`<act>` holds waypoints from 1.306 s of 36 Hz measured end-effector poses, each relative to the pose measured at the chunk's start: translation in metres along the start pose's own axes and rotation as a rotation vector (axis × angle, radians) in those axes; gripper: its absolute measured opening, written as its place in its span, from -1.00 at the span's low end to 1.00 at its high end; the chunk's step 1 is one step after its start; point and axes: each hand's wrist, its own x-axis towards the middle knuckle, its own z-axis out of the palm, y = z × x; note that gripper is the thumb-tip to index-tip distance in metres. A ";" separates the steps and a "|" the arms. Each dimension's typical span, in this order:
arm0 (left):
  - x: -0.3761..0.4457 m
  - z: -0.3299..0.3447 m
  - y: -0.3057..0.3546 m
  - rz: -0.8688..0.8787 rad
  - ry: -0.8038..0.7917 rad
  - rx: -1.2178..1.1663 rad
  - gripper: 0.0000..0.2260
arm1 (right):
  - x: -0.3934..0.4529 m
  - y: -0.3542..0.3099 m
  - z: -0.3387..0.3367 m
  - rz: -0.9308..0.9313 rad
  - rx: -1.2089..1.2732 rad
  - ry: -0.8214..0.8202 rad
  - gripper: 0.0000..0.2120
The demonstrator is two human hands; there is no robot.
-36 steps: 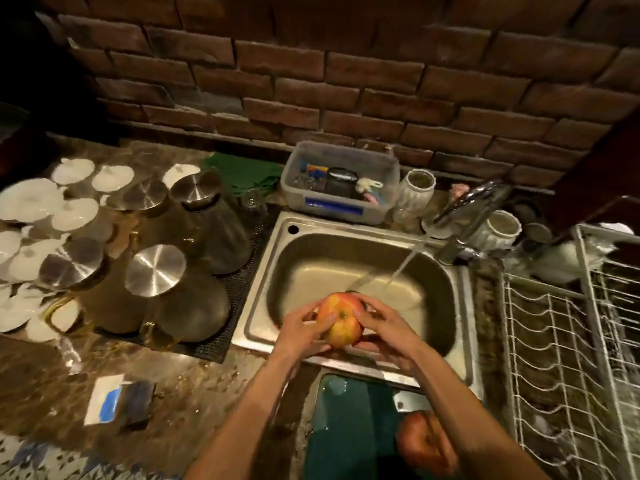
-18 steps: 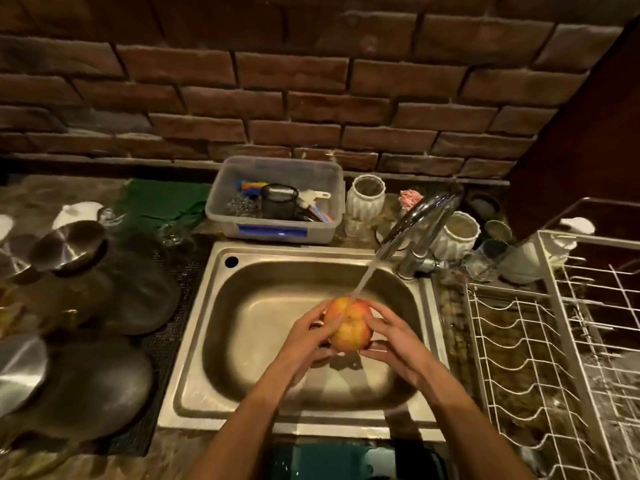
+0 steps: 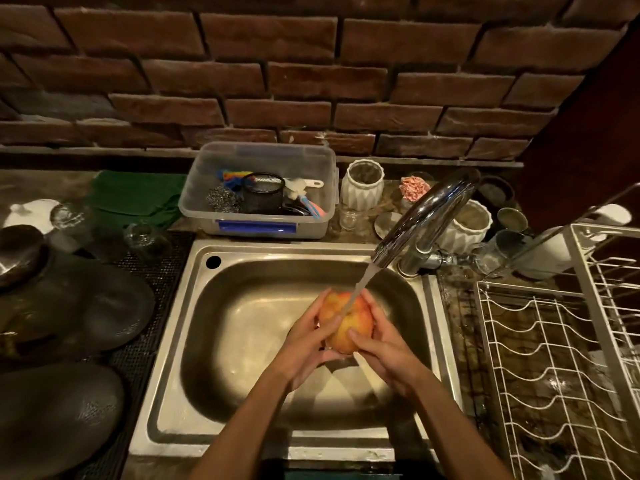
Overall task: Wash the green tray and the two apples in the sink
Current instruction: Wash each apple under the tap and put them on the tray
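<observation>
A red-and-yellow apple (image 3: 346, 320) sits over the steel sink (image 3: 242, 341), right under the water stream running from the chrome tap (image 3: 426, 216). My left hand (image 3: 304, 348) cups its left side. My right hand (image 3: 384, 348) wraps its right and lower side. Both hands hold the same apple. A sliver of the green tray (image 3: 311, 474) shows at the bottom edge, between my forearms. The second apple is out of view.
A clear plastic tub (image 3: 259, 188) of scrubbers stands behind the sink, with white ribbed cups (image 3: 362, 183) beside it. A white wire dish rack (image 3: 554, 358) fills the right. Dark upturned pots (image 3: 86, 306) and glasses crowd the mat on the left. A green cloth (image 3: 135, 195) lies at the back left.
Both hands carried the apple forward from the sink's near rim into the water stream. The view tilted up, so the tray and second apple slid out of sight.
</observation>
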 end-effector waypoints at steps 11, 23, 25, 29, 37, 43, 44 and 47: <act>0.006 0.011 -0.007 0.086 0.134 -0.042 -0.51 | 0.010 0.012 0.044 -0.209 -0.275 0.438 -0.59; 0.002 0.027 -0.015 0.163 0.301 0.061 -0.69 | 0.019 0.009 0.039 -0.059 -0.241 0.441 -0.71; 0.002 0.023 -0.016 0.152 0.313 -0.070 -0.75 | 0.013 0.013 0.029 -0.055 -0.248 0.283 -0.51; 0.000 0.021 -0.017 0.123 0.289 -0.256 -0.70 | 0.006 0.021 0.023 -0.080 -0.208 0.170 -0.33; -0.008 0.041 -0.042 0.238 0.363 -0.012 -0.79 | 0.013 0.027 0.044 -0.134 -0.131 0.521 -0.80; -0.015 0.015 -0.047 0.141 0.275 0.290 -0.39 | 0.015 0.017 0.033 0.001 -0.265 0.522 -0.79; -0.016 0.010 -0.046 0.129 0.266 0.325 -0.40 | 0.015 0.015 0.030 0.041 -0.267 0.491 -0.80; -0.018 0.001 -0.040 0.148 0.225 0.438 -0.48 | 0.016 0.011 0.024 0.147 -0.266 0.410 -0.78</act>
